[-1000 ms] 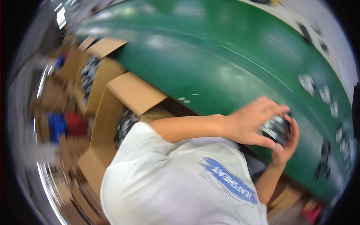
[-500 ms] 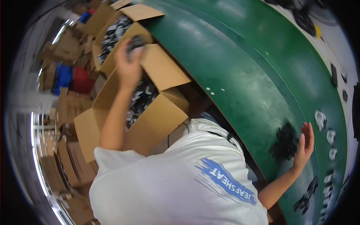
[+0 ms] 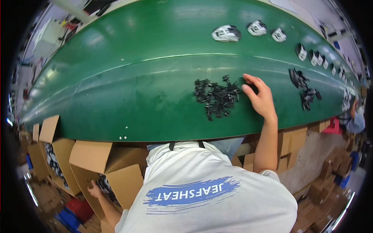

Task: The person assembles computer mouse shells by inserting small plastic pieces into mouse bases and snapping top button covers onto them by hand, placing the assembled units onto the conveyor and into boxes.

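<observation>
My right hand [image 3: 261, 99] rests open beside the black clips [image 3: 217, 97] on the belt [image 3: 128, 89]; my left hand [image 3: 94, 190] reaches into a cardboard box [image 3: 116, 171], its grip unclear.

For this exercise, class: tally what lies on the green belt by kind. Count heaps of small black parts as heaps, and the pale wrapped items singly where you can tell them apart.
Heaps of small black parts: 2 (the second heap lies further right)
Pale wrapped items: at least 7; those at the far right blur together
Hands on the belt: 1, the right hand
Total: at least 10
</observation>
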`<action>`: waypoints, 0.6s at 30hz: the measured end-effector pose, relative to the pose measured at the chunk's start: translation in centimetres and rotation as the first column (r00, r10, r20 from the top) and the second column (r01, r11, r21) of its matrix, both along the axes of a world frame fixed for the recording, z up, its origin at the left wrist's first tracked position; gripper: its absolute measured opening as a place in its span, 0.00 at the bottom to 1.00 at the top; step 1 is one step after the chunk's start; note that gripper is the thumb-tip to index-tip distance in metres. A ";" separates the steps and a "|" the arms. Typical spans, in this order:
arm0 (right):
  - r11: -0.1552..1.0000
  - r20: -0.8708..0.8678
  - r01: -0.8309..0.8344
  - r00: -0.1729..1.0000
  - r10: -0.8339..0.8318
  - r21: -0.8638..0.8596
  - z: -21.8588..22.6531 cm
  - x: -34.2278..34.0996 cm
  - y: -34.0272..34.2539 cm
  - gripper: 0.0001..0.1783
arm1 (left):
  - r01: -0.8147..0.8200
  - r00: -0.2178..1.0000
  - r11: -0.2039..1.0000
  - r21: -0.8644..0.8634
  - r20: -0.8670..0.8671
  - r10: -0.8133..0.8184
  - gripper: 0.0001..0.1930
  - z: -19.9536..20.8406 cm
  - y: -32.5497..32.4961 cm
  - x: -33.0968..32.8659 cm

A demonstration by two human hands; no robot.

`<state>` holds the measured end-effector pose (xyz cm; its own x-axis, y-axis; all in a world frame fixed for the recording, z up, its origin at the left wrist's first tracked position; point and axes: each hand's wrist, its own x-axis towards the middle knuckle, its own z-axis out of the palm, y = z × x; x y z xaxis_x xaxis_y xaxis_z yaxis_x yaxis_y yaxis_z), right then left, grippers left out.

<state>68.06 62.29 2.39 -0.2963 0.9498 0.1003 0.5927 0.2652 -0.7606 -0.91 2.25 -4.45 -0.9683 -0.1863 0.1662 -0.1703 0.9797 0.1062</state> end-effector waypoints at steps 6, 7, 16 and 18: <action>0.996 0.348 -0.084 0.935 0.065 0.041 2.1 -0.5 -2.0 0.32 | 0.790 0.591 0.476 0.386 -0.685 -0.426 0.26 10.2 24.6 -3.3; 0.997 0.354 -0.059 0.935 0.041 0.042 2.0 -0.6 -2.4 0.32 | 0.809 0.587 0.340 0.479 -0.632 -0.506 0.24 11.4 31.6 0.6; 0.988 0.156 0.156 0.976 -0.151 -0.015 0.4 -0.3 -4.5 0.26 | 0.509 -0.267 -0.436 0.742 -0.346 -0.900 0.21 9.3 66.0 31.2; 0.970 0.272 0.166 0.939 -0.211 0.180 0.2 0.0 -5.2 0.20 | 0.545 -0.414 -0.491 0.679 -0.291 -0.862 0.29 7.9 71.0 37.0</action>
